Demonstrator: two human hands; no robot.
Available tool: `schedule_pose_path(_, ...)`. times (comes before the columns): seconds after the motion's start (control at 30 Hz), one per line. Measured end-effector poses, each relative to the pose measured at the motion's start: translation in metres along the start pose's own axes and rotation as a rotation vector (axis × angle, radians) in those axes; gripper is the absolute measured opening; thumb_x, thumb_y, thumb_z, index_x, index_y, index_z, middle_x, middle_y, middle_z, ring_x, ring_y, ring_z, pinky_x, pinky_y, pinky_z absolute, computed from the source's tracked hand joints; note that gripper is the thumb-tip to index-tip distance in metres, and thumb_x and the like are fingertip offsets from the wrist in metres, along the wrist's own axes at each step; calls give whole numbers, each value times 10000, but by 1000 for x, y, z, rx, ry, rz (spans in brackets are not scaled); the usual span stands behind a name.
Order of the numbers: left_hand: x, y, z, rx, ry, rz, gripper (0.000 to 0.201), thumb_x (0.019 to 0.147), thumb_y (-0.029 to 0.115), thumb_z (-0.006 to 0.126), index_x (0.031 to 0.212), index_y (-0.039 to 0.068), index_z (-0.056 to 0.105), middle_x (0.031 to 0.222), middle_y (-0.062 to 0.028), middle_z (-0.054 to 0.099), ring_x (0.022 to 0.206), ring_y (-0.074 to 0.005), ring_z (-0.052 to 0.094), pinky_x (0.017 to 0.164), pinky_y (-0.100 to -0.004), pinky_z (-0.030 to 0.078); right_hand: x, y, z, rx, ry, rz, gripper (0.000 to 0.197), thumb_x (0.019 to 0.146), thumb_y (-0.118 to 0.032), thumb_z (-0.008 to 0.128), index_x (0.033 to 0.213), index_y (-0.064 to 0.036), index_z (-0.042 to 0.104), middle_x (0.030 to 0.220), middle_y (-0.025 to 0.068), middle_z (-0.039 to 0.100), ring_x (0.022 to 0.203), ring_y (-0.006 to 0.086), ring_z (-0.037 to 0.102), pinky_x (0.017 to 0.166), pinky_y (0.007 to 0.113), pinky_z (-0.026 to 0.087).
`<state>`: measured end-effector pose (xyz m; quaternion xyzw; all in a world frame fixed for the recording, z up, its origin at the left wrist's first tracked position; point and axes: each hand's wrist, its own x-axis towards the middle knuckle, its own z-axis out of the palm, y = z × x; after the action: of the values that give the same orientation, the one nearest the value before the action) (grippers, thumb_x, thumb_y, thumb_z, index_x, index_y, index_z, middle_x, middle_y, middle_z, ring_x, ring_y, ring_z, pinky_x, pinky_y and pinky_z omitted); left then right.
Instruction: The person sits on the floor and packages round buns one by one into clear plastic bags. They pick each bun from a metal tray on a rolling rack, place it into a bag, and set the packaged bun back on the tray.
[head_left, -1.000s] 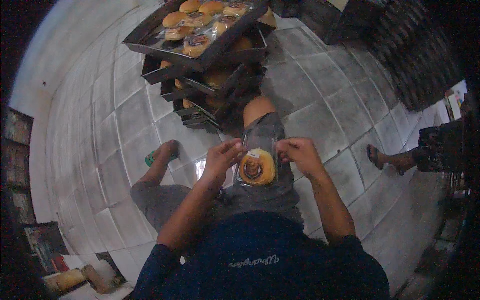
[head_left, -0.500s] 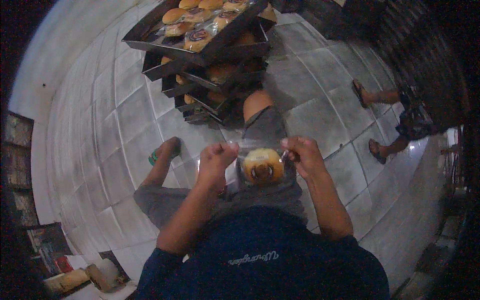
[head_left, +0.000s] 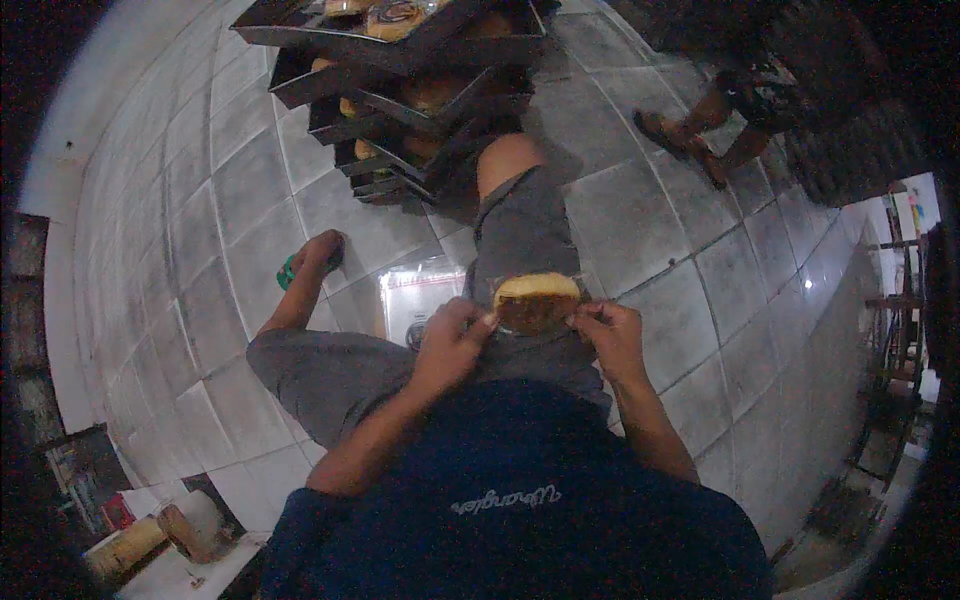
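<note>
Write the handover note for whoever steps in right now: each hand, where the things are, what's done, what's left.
Left hand: pinching the left edge of the clear wrapper around the bun.
Right hand: pinching the wrapper's right edge.
Bun: held over the lap, between both hands, above the grey shorts.
Stacked trays: on the tiled floor ahead, holding more buns.
Clear bags: lying on the floor by the left knee.
Done: this bun appears to be inside its wrapper.
Left: whether the wrapper is closed cannot be told; the buns on the trays look unhandled.
</note>
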<state>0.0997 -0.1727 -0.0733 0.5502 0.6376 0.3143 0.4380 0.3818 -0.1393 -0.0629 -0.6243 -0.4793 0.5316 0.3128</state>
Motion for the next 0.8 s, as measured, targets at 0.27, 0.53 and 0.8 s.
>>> schedule_pose_path(0.27, 35, -3, 1, 104, 38, 81, 264, 981, 243, 708, 1059, -2, 649, 1063, -165, 674, 994, -261, 639, 870, -399, 509, 18, -76, 30, -184, -99, -271, 494, 892, -196, 822, 1308, 12, 656, 1187, 111, 728, 1038, 198, 698, 903, 309, 556)
schedule_pose_path(0.53, -3, -92, -45, -256, 479, -6, 212, 974, 173, 708, 1116, 16, 725, 1130, -149, 728, 1031, -241, 708, 931, -378, 572, 132, -273, 125, -242, 81, -1328, 537, 854, -197, 857, 1325, -37, 653, 1234, 180, 721, 1115, 316, 716, 956, 417, 572)
schedule_pose_path(0.8, 5, -86, -46, 434, 217, 74, 459, 798, 45, 697, 1257, 64, 685, 1384, -88, 672, 1135, -374, 687, 1088, -482, 507, 210, -484, 206, -410, -57, -1598, 523, 946, -220, 785, 1401, -25, 618, 1339, 152, 697, 1216, 297, 683, 1041, 430, 536)
